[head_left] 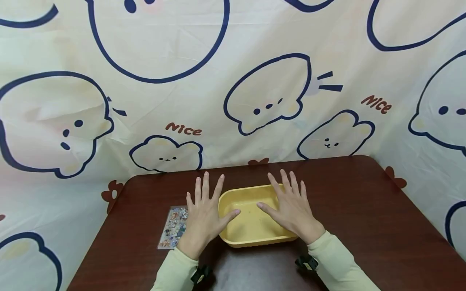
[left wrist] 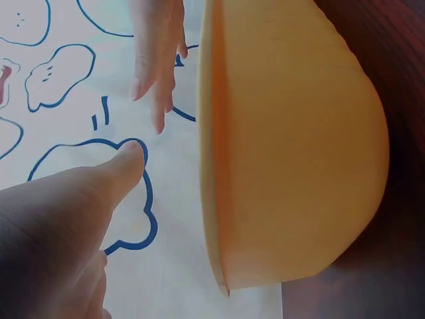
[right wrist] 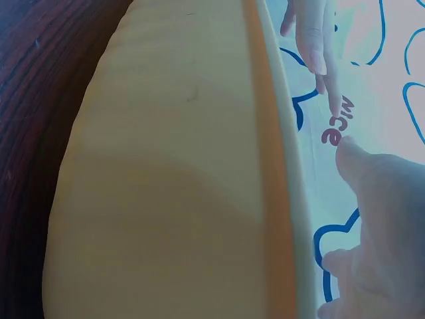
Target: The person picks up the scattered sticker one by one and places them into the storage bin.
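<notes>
A shallow yellow plastic tray [head_left: 251, 226] sits on the dark table, between and beneath two spread hands. Over its left side is my left hand [head_left: 205, 216], fingers straight and fanned, holding nothing. My right hand [head_left: 293, 208] hovers above the tray's right side, its fingers likewise spread and bare. In the left wrist view the tray's outer wall [left wrist: 299, 146] fills the right half, apart from the left thumb [left wrist: 123, 166]. From the right wrist, the tray wall [right wrist: 166, 159] stands beside the right hand [right wrist: 392, 219]. Partly under the left hand lies a clear-wrapped sheet of small colourful figures [head_left: 172, 228].
The brown wooden table [head_left: 364, 226] has rounded far corners. A white cloth backdrop [head_left: 204, 101] with blue cartoon outlines hangs behind it and along both sides. Small dark devices are strapped at both wrists, including a left wrist camera [head_left: 201, 275].
</notes>
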Action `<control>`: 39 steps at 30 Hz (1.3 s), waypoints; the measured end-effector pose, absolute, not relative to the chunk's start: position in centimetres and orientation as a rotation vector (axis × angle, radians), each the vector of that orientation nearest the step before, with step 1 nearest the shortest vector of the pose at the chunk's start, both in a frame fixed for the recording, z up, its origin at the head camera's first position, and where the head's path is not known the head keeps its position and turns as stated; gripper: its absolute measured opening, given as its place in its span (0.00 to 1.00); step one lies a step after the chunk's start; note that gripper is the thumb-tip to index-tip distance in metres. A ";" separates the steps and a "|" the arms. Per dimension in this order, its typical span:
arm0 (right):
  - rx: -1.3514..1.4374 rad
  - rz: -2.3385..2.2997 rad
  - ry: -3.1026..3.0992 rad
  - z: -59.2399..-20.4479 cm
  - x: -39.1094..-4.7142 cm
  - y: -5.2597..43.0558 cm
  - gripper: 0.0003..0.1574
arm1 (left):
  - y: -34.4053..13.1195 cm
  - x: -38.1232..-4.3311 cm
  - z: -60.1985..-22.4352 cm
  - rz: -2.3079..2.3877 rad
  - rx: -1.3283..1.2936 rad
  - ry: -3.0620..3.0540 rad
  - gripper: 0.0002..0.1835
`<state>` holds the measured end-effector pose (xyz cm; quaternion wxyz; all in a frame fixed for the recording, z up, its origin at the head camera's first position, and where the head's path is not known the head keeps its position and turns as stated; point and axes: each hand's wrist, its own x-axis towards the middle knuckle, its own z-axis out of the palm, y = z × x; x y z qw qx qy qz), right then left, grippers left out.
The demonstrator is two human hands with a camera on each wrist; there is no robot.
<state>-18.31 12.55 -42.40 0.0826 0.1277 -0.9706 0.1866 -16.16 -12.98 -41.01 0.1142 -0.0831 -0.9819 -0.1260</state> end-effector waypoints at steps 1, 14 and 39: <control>0.379 0.556 -2.904 -42.4 -18.3 12.6 0.59 | -12.9 -16.1 -41.0 -0.371 -0.244 -2.880 0.57; 0.325 0.497 -2.943 -42.2 -17.9 14.0 0.54 | -12.3 -15.8 -41.5 -0.367 -0.268 -2.820 0.53; 0.211 0.447 -2.980 -41.9 -19.2 17.5 0.40 | -11.6 -15.5 -41.7 -0.352 -0.372 -2.796 0.37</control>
